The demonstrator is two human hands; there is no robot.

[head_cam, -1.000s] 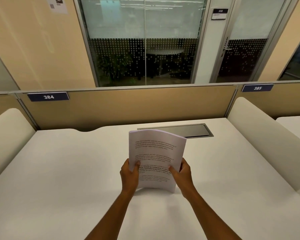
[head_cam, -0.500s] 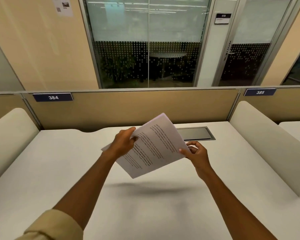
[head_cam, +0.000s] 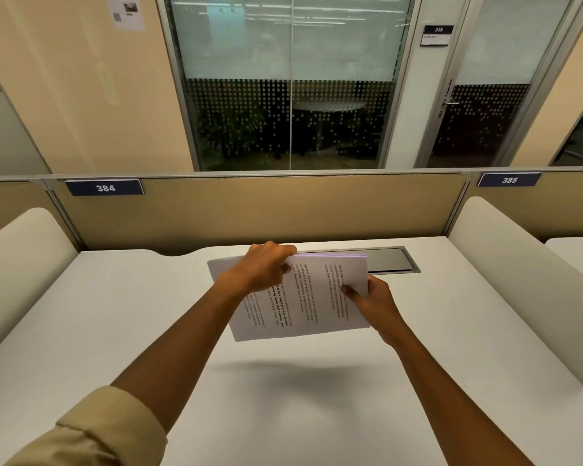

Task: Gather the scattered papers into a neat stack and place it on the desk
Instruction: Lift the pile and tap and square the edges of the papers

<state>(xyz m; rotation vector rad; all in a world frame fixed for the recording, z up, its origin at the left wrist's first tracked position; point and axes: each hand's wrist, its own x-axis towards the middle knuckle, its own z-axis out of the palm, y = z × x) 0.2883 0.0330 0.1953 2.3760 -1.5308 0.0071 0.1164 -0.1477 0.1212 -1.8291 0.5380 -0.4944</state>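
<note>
A stack of white printed papers [head_cam: 312, 304] hangs in the air above the white desk [head_cam: 148, 331], turned sideways so the text lines run up and down. My left hand [head_cam: 263, 267] grips the stack's far left part from above. My right hand [head_cam: 371, 299] pinches its right edge, thumb on top. The stack casts a soft shadow on the desk below it.
A grey cable hatch [head_cam: 389, 260] is set into the desk just behind the papers. A tan partition [head_cam: 283, 210] with the label 384 closes the back. Cream padded dividers stand at the left [head_cam: 17, 260] and right [head_cam: 519, 274].
The stack stood upright on the desk a second ago. Both hands have lifted it, carried it further from me and rotated it clockwise to lie sideways, nearly flat.
</note>
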